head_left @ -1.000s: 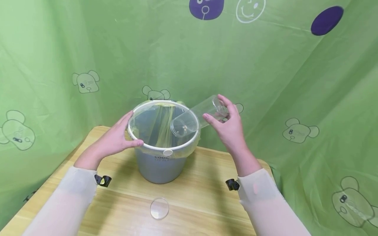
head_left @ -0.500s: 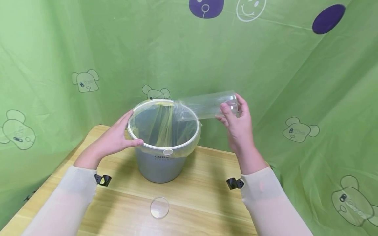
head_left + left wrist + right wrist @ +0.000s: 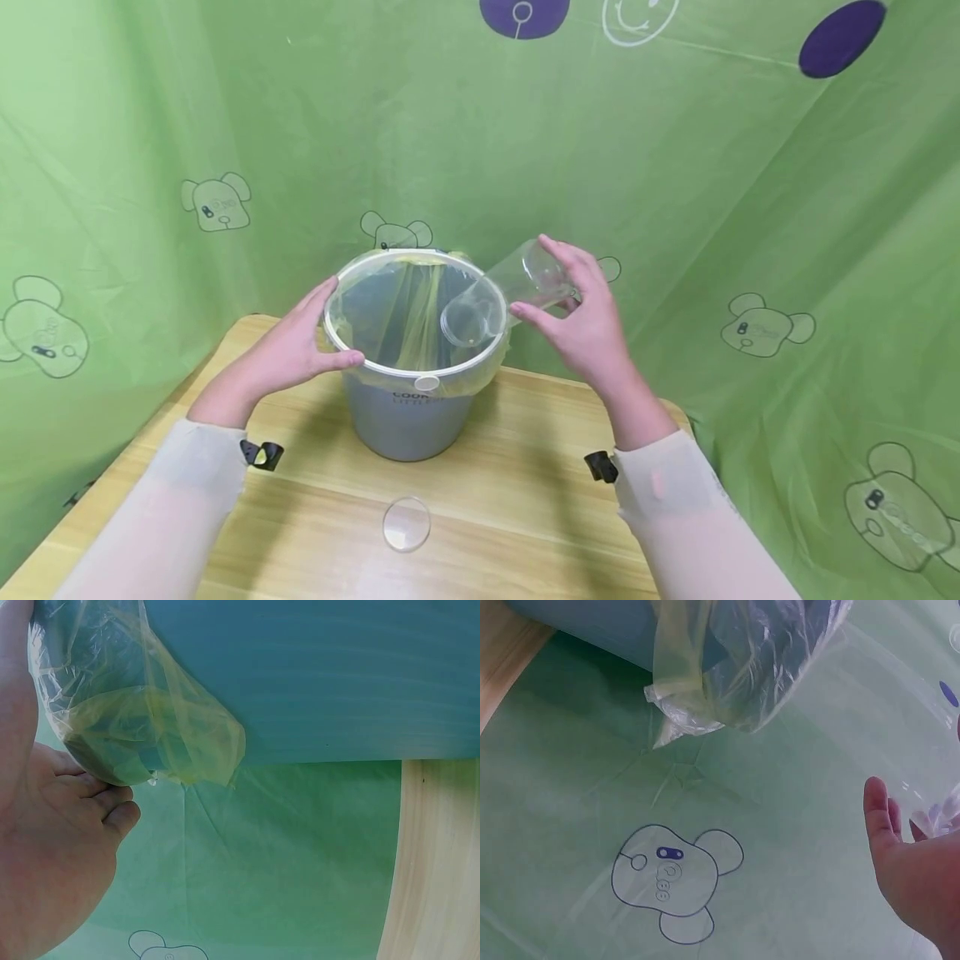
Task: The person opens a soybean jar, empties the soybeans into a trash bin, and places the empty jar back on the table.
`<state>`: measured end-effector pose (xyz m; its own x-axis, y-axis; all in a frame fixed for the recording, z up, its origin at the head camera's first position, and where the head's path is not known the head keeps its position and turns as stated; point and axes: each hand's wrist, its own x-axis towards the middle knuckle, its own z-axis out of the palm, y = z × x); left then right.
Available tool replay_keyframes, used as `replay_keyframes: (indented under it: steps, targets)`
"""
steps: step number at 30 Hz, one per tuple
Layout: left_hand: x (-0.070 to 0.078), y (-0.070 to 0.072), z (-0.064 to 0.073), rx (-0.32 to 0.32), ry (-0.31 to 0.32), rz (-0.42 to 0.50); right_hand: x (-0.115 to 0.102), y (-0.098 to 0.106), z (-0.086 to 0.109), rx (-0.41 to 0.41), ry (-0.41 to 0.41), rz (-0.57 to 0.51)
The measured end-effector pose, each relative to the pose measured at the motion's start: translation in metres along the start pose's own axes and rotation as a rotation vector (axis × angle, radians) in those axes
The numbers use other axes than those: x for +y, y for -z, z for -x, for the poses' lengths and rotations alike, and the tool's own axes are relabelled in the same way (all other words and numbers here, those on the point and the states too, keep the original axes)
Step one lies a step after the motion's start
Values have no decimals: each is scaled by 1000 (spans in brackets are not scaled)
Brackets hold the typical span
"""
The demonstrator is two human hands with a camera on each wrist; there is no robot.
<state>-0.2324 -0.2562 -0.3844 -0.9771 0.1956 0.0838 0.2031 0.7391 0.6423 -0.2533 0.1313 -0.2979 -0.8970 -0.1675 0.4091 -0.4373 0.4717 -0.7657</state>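
A grey trash bin (image 3: 408,425) with a white rim, lined with a thin yellowish bag (image 3: 420,321), stands on the table. My left hand (image 3: 288,350) holds the bin at its left side, thumb on the front of the rim and fingers round the outside. With my right hand (image 3: 588,321) I grip a clear plastic jar (image 3: 517,279) near its base. The jar is tilted, its lidless mouth down over the right part of the bin. One tiny pale bit shows at the mouth. A clear round lid (image 3: 407,524) lies on the table before the bin.
The wooden table (image 3: 465,550) extends in front of the bin and to both sides. A green curtain (image 3: 675,183) printed with bear faces hangs close behind and around it.
My right hand raised the jar nearly level, then tipped its mouth down into the bin again. Fewer pale bits show at its mouth than a second ago. The left hand stays put.
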Motion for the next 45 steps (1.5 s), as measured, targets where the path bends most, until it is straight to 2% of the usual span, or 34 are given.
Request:
replay_keyframes:
  steps: [3,4,9,10,11,13,18,19,20,22,27,29,32,37,41,43,45]
  targets:
    - [0,0,0,-1,1,2,-1,5,0,36,-32,-86]
    - [0,0,0,-1,0,3,-1,6,0,56,-55,-153]
    - [0,-1,0,2,-4,5,2,14,0,176,-194,-646]
    - [0,0,0,3,-5,4,3,14,0,190,-219,-729]
    - [0,0,0,4,-4,5,5,15,1,194,-234,-770]
    - [1,0,0,3,-1,8,11,14,4,177,-261,-748]
    - [3,0,1,-3,6,14,21,12,15,64,-274,-343]
    - [3,0,1,-3,6,13,22,13,17,51,-282,-285]
    - [3,0,1,-4,5,12,23,14,18,44,-283,-275]
    - [4,0,1,-2,3,10,26,16,19,44,-293,-365]
    - [3,0,1,2,1,23,36,26,22,71,-368,-803]
    - [3,-1,2,3,3,30,40,30,25,84,-407,-909]
    - [1,-2,3,5,5,42,47,35,30,75,-436,-1021]
    - [-1,-2,5,17,-3,57,57,38,44,-7,-395,-1204]
    - [-1,-2,8,29,-19,60,70,38,65,-58,-352,-1317]
    - [-1,-2,10,32,-27,53,78,38,76,-87,-324,-1333]
    - [0,-1,12,32,-32,44,85,39,89,-100,-311,-1304]
